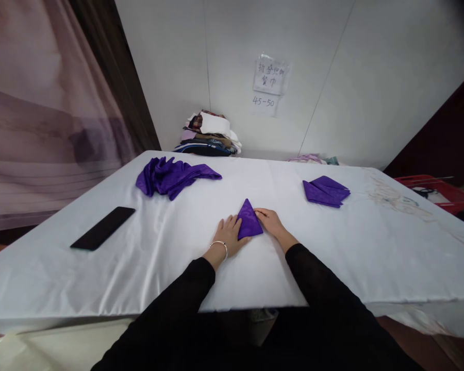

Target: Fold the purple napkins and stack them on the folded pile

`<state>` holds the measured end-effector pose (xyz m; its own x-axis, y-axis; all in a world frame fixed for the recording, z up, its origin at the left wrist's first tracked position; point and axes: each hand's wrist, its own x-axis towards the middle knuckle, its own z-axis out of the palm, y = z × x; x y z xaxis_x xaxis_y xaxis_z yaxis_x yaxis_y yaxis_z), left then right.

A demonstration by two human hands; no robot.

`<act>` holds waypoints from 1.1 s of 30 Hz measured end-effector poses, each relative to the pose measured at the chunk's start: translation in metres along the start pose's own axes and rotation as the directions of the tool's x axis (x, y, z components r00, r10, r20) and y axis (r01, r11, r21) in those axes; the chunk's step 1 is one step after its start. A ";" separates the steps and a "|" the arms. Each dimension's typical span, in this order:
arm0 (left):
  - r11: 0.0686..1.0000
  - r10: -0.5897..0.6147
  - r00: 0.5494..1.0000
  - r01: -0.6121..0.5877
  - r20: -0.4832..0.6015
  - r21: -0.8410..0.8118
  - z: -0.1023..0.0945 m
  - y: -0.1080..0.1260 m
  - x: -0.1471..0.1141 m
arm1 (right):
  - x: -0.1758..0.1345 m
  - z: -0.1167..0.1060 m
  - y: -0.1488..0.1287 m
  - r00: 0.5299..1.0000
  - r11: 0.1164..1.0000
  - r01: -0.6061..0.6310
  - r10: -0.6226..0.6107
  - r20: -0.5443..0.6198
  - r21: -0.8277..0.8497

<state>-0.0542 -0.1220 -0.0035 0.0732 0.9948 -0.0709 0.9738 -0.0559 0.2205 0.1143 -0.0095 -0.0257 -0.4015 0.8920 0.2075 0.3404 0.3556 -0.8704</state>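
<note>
A purple cloth napkin (249, 221), folded into a small triangle with its point away from me, lies on the white-covered table (178, 257). My left hand (229, 234) rests flat with fingers spread along the triangle's left side, thumb at its lower edge. On the other side, my right hand (269, 220) has its thumb and fingers pinched together at the triangle's right edge, near the upper part. A second folded purple napkin (326, 191) sits farther off to the right. Crumpled purple cloth (170, 178) is heaped at the back left.
A dark flat slab (103, 228) lies at the left of the table. Stacked clothes (209, 135) stand behind the back edge, below paper signs (270, 76) on the wall. At the far right is a red basket (441, 193); a sheer curtain (42, 113) hangs left.
</note>
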 end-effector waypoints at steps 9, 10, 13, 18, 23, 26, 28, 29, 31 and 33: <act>1.000 0.003 1.000 -0.003 -0.008 0.011 0.000 0.002 -0.002 | 0.000 -0.002 -0.007 0.999 0.998 -0.004 0.007 0.038 -0.064; 1.000 0.007 1.000 -0.007 -0.012 0.014 0.001 0.002 -0.001 | 0.000 -0.001 -0.007 0.999 0.997 -0.002 0.005 0.043 -0.083; 1.000 0.018 0.999 -0.017 -0.027 0.018 0.005 0.000 0.000 | -0.003 0.005 -0.011 0.992 0.970 0.077 -0.051 0.117 -0.232; 1.000 0.031 0.999 -0.031 -0.038 0.004 0.008 -0.001 0.001 | -0.008 0.015 -0.022 0.902 0.835 0.285 -0.068 0.426 -0.471; 1.000 0.023 0.999 -0.022 -0.034 0.021 0.005 0.001 -0.001 | 0.012 0.014 -0.022 0.900 0.786 0.243 0.036 0.435 -0.569; 1.000 0.021 0.999 -0.020 -0.030 0.024 0.005 0.001 -0.001 | 0.028 0.013 -0.017 0.909 0.757 0.223 0.066 0.412 -0.614; 0.999 0.021 0.999 -0.020 -0.030 0.026 0.006 0.000 -0.001 | 0.037 0.013 -0.014 0.911 0.744 0.205 0.091 0.401 -0.636; 0.999 0.020 0.999 -0.019 -0.030 0.027 0.006 0.000 -0.001 | 0.041 0.012 -0.013 0.911 0.740 0.196 0.104 0.398 -0.643; 0.999 0.017 0.999 -0.016 -0.032 0.030 0.007 0.000 -0.001 | 0.047 0.011 -0.013 0.910 0.740 0.174 0.131 0.393 -0.650; 0.999 0.013 0.999 -0.012 -0.034 0.031 0.007 0.000 -0.001 | 0.051 0.009 -0.016 0.913 0.760 0.118 0.170 0.371 -0.639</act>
<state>-0.0528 -0.1233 -0.0106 0.0783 0.9963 -0.0354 0.9790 -0.0701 0.1913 0.0811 0.0280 -0.0050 -0.6242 0.7713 -0.1246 0.7548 0.5541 -0.3512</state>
